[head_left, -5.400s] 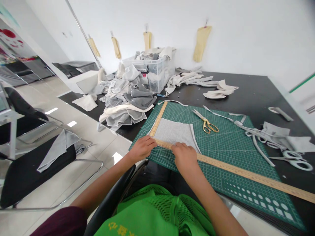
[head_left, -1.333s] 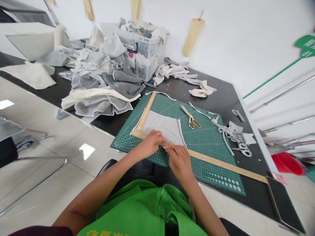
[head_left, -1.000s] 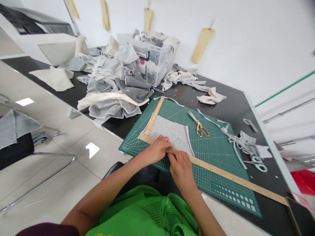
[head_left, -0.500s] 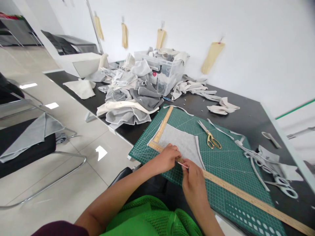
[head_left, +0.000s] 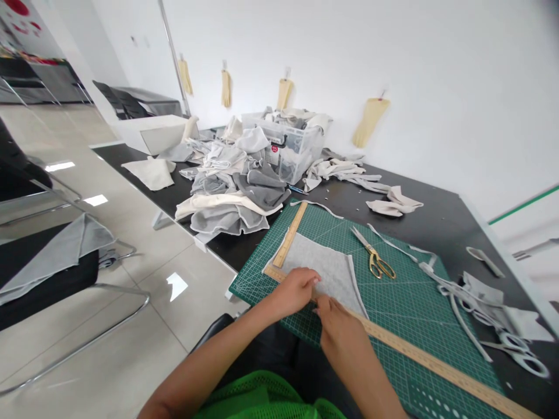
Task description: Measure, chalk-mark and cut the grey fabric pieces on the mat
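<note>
Both the left hand [head_left: 294, 291] and the right hand [head_left: 343, 323] bend inward at the long wooden ruler [head_left: 430, 362], nearly meeting — fingers curled, though whether they pinch anything cannot be told. One gray fabric piece [head_left: 328, 263] lies on one green cutting mat [head_left: 406, 308], partly under two rulers, the short wooden ruler [head_left: 291, 235] included. One pair of gold-handled scissors [head_left: 371, 249] lies nearby; four yellow gloves [head_left: 370, 122] hang beyond.
</note>
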### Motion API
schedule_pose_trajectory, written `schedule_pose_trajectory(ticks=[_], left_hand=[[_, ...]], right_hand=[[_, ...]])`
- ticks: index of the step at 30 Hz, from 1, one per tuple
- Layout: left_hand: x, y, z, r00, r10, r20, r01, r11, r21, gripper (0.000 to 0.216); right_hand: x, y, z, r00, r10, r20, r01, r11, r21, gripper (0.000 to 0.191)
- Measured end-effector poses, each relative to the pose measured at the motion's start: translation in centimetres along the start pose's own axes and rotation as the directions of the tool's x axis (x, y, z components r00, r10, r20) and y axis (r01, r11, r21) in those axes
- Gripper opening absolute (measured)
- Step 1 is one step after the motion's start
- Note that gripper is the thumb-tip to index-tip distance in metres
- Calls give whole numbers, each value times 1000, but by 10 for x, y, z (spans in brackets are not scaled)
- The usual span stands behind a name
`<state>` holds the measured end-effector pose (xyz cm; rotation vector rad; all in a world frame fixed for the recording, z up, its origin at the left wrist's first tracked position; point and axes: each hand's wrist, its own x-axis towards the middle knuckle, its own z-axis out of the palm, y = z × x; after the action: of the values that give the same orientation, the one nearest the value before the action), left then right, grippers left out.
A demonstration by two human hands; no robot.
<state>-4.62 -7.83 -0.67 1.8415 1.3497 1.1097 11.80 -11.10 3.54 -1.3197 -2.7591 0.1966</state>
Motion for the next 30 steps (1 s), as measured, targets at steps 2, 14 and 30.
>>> schedule_pose_trajectory(ticks=[2,14,30], left_hand=[[1,-1,-4,994,-13,-107,19,998,53,25],[1,-22,-14,966,15,-258,192,628,754,58],[0,-3,-19,933,-81,-350,327,592,737,53]], right_hand=[[5,1,-6,999,13,50,-13,1000,0,27],[5,13,2,998,27,65,-33,995,89,28],[3,14,8,1000,-14,12,13,998,56,22]])
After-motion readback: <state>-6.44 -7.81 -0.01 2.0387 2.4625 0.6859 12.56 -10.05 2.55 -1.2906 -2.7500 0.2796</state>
